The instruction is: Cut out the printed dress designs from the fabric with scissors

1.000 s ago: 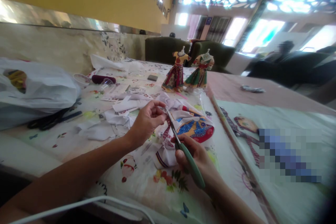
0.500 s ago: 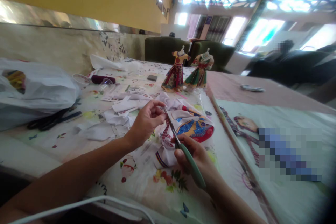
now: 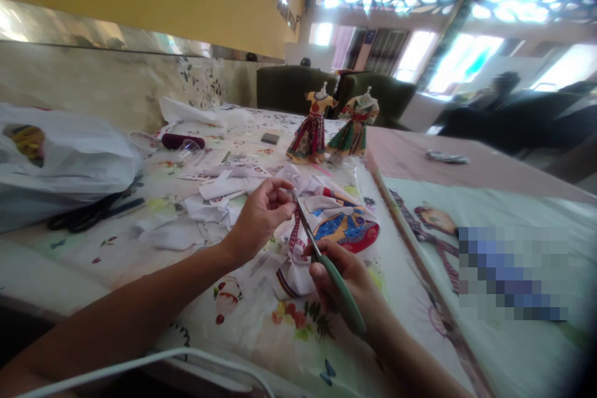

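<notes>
Green-handled scissors [image 3: 342,292] are in my right hand [image 3: 345,270], its fingers wrapped round the handle. Their blades point up and left, the tips at the fingertips of my left hand [image 3: 268,208]. That hand is pinched on a narrow red-and-white patterned strip [image 3: 295,236], which hangs below the fingers beside the blades. Behind the scissors lies a printed cloth piece [image 3: 345,224] in blue, yellow and red. White cloth scraps [image 3: 214,186] are spread to the left and beneath the hands.
Two small dresses on stands, one maroon [image 3: 310,134] and one green [image 3: 352,130], stand at the back. A white plastic bag [image 3: 93,161] sits at the left, black scissors [image 3: 79,216] beside it. A white cable [image 3: 186,353] crosses the front edge.
</notes>
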A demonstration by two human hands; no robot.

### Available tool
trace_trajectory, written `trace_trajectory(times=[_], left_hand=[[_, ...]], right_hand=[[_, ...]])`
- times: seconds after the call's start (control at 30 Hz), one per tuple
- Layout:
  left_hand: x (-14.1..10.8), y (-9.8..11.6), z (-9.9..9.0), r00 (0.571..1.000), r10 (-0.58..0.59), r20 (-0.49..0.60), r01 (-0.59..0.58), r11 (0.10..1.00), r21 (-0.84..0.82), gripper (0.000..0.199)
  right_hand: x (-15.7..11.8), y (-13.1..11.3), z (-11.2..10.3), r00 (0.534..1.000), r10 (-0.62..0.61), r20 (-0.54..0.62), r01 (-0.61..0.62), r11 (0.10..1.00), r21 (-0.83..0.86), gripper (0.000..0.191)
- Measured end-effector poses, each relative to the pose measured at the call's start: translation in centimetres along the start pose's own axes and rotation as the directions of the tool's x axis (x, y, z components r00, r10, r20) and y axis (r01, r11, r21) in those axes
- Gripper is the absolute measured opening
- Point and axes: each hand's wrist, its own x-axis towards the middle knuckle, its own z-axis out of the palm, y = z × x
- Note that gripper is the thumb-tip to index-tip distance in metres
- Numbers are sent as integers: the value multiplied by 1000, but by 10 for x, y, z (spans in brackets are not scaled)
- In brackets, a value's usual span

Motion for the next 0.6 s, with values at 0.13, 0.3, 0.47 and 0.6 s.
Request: trace_trajectory(times=[0.13, 0.3, 0.47, 0.6], left_hand=[[0, 0, 0, 1000, 10, 5, -10, 1000, -9, 29], [1, 0, 0, 1000, 7, 10, -7, 1000, -23, 29], [1, 0, 1, 999, -3, 37, 4, 999, -38, 31], [1, -1, 0, 999, -4, 32, 6, 999, -44, 31]], right_hand=[[0, 1, 0, 1000, -4, -1, 4, 1000, -19, 53], [0, 0, -2, 999, -44, 3, 44, 999, -29, 61], [1, 0, -4, 998, -56, 7, 56, 998, -37, 61], [2, 1, -4, 998, -70, -4, 70, 997, -36, 56]])
